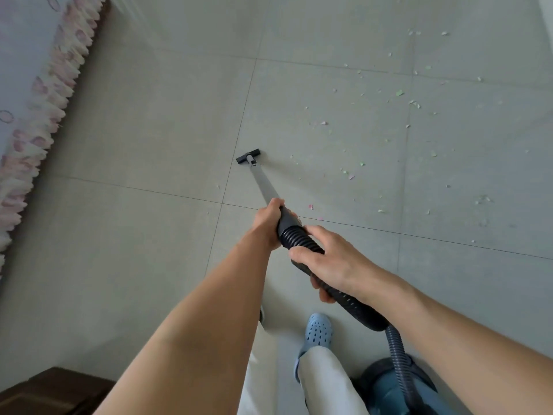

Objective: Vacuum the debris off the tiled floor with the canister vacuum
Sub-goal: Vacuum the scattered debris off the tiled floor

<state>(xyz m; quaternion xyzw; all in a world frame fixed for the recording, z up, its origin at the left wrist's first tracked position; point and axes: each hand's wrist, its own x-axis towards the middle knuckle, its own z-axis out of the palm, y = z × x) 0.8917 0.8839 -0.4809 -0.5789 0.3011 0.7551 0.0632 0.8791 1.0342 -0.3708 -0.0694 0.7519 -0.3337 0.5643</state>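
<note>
A grey wand (264, 182) runs from my hands down to a small black floor nozzle (248, 156) resting on the pale tiled floor (149, 130). My left hand (267, 218) grips the top of the wand where it joins the black ribbed handle (291, 232). My right hand (326, 259) holds the ribbed hose handle just behind it. A grey hose (398, 351) drops to the blue canister vacuum (392, 387) at the bottom right. Small green, pink and white paper scraps (401, 94) lie scattered to the right of the nozzle.
A bed with a frilled pink-and-cream valance (39, 115) lines the left edge. A dark wooden piece of furniture (51, 390) sits at the bottom left. My foot in a light blue clog (318, 330) stands beside the canister.
</note>
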